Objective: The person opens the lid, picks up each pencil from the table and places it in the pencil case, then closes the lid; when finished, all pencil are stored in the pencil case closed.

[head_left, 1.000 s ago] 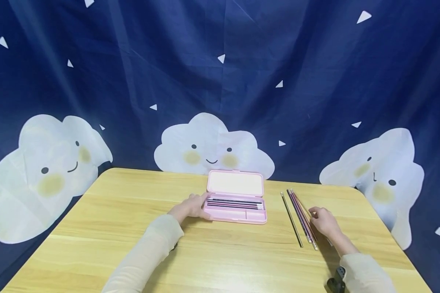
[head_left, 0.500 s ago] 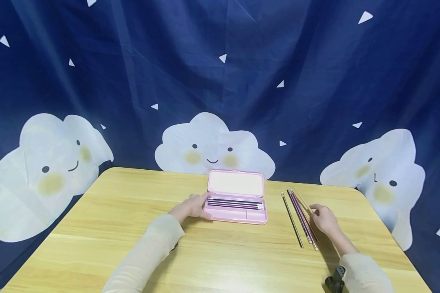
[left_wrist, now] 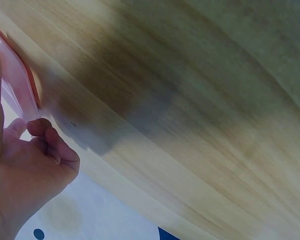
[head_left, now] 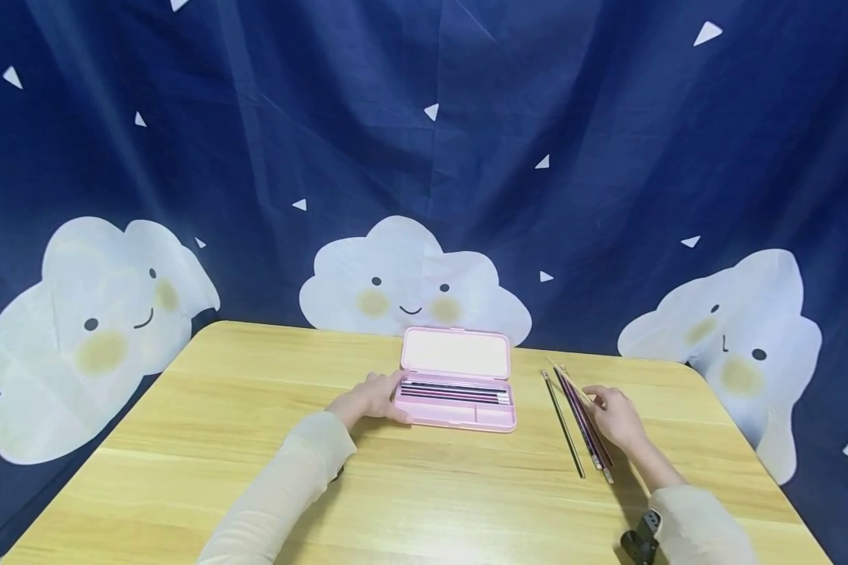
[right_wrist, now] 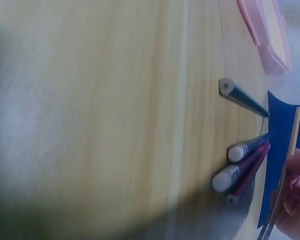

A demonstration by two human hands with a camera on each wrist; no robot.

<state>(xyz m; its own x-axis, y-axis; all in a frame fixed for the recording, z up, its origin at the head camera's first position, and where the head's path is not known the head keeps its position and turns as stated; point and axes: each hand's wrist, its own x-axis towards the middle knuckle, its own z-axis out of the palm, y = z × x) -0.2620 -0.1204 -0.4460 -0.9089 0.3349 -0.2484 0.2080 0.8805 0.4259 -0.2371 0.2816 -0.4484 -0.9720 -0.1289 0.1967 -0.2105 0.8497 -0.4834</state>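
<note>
In the head view, an open pink pencil case lies near the table's back edge, several dark pencils in its rear compartment. My left hand grips the case's left end, thumb at the front corner; the left wrist view catches only part of the case. To the right, my right hand pinches a thin tan wooden stick with a greyish lower end, its kind unclear. It slants over a small bundle of dark and purplish pencils. One dark pencil lies apart, left of them.
The wooden table has rounded back corners. Behind it hangs a dark blue curtain with white clouds and triangles. The case's raised lid stands at the back. A black device sits by the right sleeve.
My right hand has moved slightly left and away from me, swinging the stick's far end leftward across the bundled pencils. My left hand stays on the case.
</note>
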